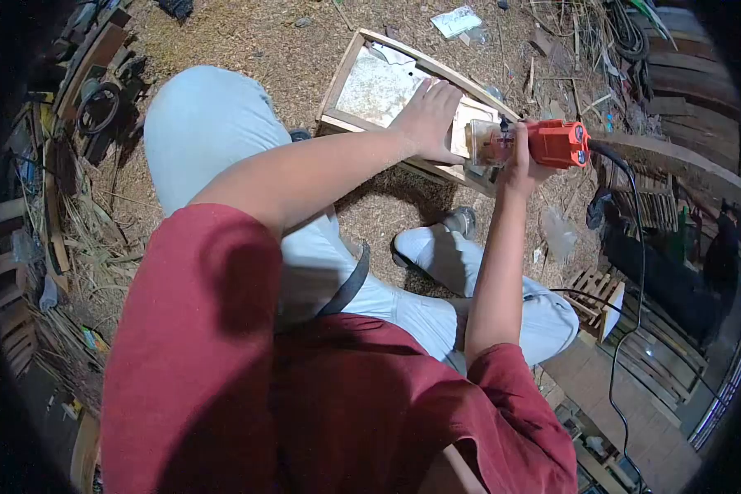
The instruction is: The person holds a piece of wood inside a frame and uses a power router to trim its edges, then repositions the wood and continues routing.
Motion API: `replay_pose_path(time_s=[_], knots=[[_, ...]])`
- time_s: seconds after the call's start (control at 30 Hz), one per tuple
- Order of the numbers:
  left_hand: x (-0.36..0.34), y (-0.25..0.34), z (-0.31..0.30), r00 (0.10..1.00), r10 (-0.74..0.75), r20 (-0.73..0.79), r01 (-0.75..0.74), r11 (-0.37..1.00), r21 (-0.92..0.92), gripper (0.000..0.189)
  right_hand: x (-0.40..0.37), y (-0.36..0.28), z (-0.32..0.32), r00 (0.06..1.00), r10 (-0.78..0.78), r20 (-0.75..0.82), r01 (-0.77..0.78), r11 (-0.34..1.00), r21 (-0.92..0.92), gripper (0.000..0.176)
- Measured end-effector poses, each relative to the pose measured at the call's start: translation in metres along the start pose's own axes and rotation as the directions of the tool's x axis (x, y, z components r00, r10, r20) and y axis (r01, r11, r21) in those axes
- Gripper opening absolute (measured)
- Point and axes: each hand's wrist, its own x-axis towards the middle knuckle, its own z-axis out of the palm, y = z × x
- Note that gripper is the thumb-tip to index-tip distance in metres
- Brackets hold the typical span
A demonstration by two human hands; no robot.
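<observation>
A light wooden board (463,132) lies across the right part of a shallow wooden frame (337,107) on the ground. My left hand (431,119) spans this board from above, fingers toward its far side and thumb toward its near side, holding it down. My right hand (525,165) is wrapped around an orange trim router (556,144) with a clear base (484,142). The router is tilted on its side, its base end against or very near the board's right end. Its bit cannot be made out. A black cord (609,152) runs from its back.
Wood shavings (255,41) cover the ground. My bent legs in pale trousers (202,123) flank the work. The power cord (639,239) hangs down at the right. Scrap wood (99,53) lies at the left, a small slatted wooden piece (593,296) at the right.
</observation>
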Motion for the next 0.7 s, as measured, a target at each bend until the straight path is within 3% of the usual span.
replay_pose_path(time_s=[0.33,0.53,0.7], knots=[[-0.001,0.0,0.003,1.0,0.011,-0.002,-0.011,1.0,0.01,0.135,0.017,0.01,0.01,0.997,-0.039,0.067,0.042,0.998,-0.038,0.061],[-0.002,0.0,0.004,1.0,0.011,-0.021,-0.011,1.0,0.008,0.134,0.016,0.009,0.012,0.996,-0.062,0.068,0.053,0.99,0.128,0.066],[-0.001,-0.001,0.005,1.0,0.017,-0.016,-0.017,1.0,0.014,0.134,0.017,0.011,0.005,0.994,-0.083,0.071,0.078,0.995,0.066,0.065]])
